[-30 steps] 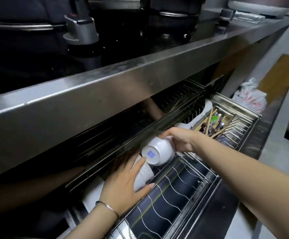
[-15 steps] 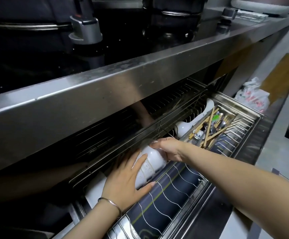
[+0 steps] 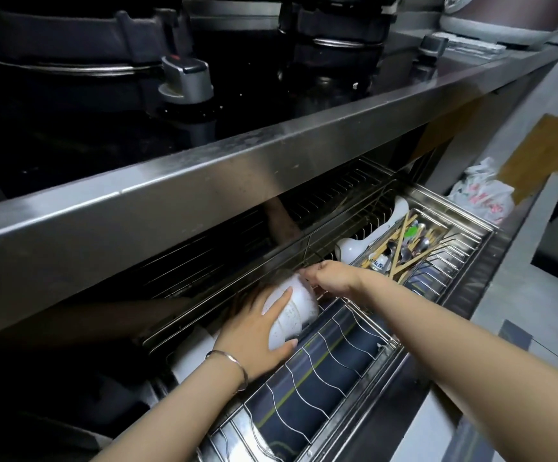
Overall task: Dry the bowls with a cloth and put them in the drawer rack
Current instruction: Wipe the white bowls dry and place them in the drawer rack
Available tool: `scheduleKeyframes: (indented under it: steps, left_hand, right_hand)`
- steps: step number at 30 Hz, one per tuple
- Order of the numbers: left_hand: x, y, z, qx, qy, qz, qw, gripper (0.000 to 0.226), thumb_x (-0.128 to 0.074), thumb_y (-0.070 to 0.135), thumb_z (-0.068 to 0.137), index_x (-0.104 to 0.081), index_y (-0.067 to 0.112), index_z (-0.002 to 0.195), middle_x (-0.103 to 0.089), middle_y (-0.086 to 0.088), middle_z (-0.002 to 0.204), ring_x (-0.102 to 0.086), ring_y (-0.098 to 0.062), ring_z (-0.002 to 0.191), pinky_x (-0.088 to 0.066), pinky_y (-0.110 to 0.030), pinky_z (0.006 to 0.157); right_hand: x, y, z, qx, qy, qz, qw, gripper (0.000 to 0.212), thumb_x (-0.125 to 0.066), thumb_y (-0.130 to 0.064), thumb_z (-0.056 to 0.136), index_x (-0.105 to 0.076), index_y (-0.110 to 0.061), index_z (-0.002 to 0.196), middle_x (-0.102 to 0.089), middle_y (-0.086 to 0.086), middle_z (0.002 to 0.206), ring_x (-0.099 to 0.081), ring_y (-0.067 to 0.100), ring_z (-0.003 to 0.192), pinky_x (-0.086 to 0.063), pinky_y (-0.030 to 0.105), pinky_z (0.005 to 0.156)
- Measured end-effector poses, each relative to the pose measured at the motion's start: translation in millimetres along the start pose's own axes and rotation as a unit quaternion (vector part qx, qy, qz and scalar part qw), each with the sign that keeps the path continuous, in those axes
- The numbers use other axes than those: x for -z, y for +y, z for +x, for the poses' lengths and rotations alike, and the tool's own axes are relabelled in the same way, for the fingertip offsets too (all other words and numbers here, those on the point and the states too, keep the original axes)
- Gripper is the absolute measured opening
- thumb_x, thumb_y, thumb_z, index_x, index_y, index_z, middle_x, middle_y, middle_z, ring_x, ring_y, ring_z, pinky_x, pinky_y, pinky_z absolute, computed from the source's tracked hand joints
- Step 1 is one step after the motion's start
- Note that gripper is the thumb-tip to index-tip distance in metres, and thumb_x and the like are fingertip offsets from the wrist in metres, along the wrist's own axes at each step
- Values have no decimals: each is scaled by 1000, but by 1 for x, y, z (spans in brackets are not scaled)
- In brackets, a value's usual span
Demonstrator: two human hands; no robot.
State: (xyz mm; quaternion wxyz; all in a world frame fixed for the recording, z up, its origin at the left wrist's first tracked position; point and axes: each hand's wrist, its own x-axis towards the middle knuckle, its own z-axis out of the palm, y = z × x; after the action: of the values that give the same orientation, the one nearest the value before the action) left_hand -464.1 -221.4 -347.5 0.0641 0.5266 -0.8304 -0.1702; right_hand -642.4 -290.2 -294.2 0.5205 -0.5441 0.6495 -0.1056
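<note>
Scene: a pulled-out drawer rack (image 3: 364, 391) fills the lower centre of the frame, under the steel front edge of the desk (image 3: 204, 181).
Task thing: white bowls (image 3: 299, 305), nested and lying on their side, sit at the back left of the rack, against its rear wire wall.
Left hand (image 3: 254, 331): enters from the lower left. Its fingers (image 3: 279, 300) are spread over the side of the bowls, the thumb lies beneath them, and so the stack is cupped.
Right hand (image 3: 334, 278): reaches in from the lower right. Its fingers are curled close together, with the tips at the upper edge of the bowls; whether they pinch the rim cannot be told.
Bracelet (image 3: 234, 365): a thin metal band on the left wrist.
Rack front: wavy wire dividers over a dark tray, right of the bowls.
Cutlery: chopsticks (image 3: 401, 241) and spoons (image 3: 419, 245) lie in a wire tray at centre right, well apart from the bowls.
Desk top: a stove knob (image 3: 187, 78) at upper centre.
Floor side: a plastic bag (image 3: 481, 198) at the right edge.
</note>
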Motion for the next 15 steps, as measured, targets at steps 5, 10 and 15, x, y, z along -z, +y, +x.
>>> scheduleKeyframes:
  steps: [5, 10, 15]
  left_hand:
    - [13, 11, -4, 10, -13, 25, 1000, 84, -47, 58, 90, -2, 26, 153, -8, 5, 159, -29, -21, 137, -34, -29, 101]
    - [53, 37, -31, -35, 34, 30, 998, 67, -44, 51, 94, -18, 25, 149, -13, 9, 158, -20, -13, 142, -22, -27, 111]
    - [127, 61, -82, -117, 101, -46, 987, 52, -44, 44, 96, -32, 30, 145, -28, 16, 151, -33, -7, 135, -34, -29, 107]
  right_hand:
    - [14, -4, -45, 2, 70, -18, 997, 36, -37, -14, 102, -51, 8, 127, -52, 27, 134, -48, 39, 125, -49, 28, 76]
    - [17, -10, -113, 115, 177, -22, 977, 35, -38, -31, 103, -56, -18, 129, -62, -2, 118, -59, -4, 88, -40, 5, 65]
    - [-2, -39, -196, 257, 280, 20, 925, 27, -43, -27, 101, -57, -28, 124, -57, -27, 111, -52, -15, 103, -42, 7, 87]
